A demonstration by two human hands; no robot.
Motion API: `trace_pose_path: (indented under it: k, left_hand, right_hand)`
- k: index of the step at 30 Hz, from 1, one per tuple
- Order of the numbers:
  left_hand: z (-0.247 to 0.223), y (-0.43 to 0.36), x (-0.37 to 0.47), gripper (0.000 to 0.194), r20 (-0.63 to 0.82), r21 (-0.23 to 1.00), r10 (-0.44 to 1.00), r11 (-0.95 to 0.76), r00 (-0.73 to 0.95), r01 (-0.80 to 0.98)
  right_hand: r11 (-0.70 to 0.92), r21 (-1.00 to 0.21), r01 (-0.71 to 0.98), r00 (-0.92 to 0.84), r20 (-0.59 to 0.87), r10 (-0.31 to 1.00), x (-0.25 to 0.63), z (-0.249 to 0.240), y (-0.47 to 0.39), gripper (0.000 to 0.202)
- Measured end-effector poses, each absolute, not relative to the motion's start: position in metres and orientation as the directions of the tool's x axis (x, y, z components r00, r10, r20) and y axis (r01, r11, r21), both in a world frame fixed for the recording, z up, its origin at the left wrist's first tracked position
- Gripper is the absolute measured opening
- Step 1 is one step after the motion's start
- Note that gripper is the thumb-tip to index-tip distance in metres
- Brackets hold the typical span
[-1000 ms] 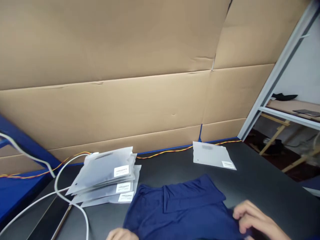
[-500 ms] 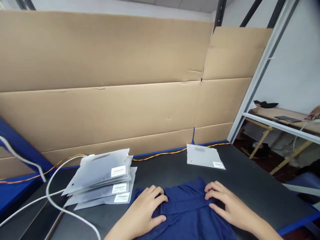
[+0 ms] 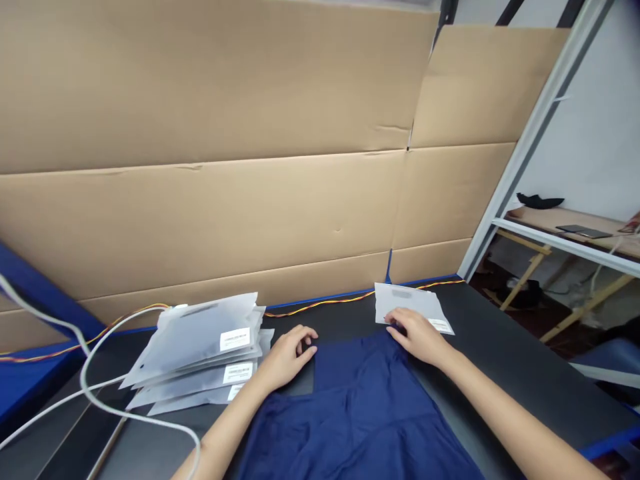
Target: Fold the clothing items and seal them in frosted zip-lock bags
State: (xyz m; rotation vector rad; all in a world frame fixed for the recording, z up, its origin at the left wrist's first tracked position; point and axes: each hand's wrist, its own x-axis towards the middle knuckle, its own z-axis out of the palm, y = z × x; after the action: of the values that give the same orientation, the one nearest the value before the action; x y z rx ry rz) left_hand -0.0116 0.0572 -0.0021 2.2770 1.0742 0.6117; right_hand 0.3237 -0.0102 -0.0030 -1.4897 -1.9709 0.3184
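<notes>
A navy blue garment (image 3: pixel 360 413) lies spread on the black tabletop, with soft wrinkles and a narrower part at its far end. My left hand (image 3: pixel 290 357) is at the far left corner of that narrower part, fingers curved and thumb apart from them. At the far right corner is my right hand (image 3: pixel 417 337), its fingers bent and the thumb touching or just over the fabric edge. Behind the right hand a frosted plastic bag (image 3: pixel 413 300) with a white barcode label lies flat, partly covered by the fingers.
Several frosted bags with labels form a stack (image 3: pixel 195 337) on the left. A white cable (image 3: pixel 145 420) loops over the table in front of it. Cardboard panels (image 3: pixel 225 213) stand along the back, with a twisted red-yellow wire (image 3: pixel 320 305) at their foot. A metal post (image 3: pixel 535 140) rises at right.
Both hands have moved forward, away from me, and the garment's far part now lies flatter and further out. The camera view has tilted slightly down.
</notes>
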Motion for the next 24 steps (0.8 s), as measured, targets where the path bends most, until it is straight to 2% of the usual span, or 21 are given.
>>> trace_pose_path:
  k: [6,12,24]
  left_hand:
    - [-0.014,0.066,-0.026,0.023,0.158,0.706,0.813,-0.489,0.560,0.511]
    - [-0.013,0.072,-0.025,0.026,0.133,0.742,0.832,-0.443,0.538,0.503]
    - [-0.014,0.072,-0.027,0.028,0.120,0.771,0.843,-0.412,0.524,0.485]
  right_hand:
    - [0.264,-0.622,0.737,-0.067,0.321,0.945,0.340,-0.037,0.007,0.024]
    - [0.226,-0.679,0.698,-0.040,0.278,0.960,0.351,-0.038,0.013,0.030]
    - [0.231,-0.702,0.674,-0.027,0.289,0.957,0.351,-0.040,0.012,0.030]
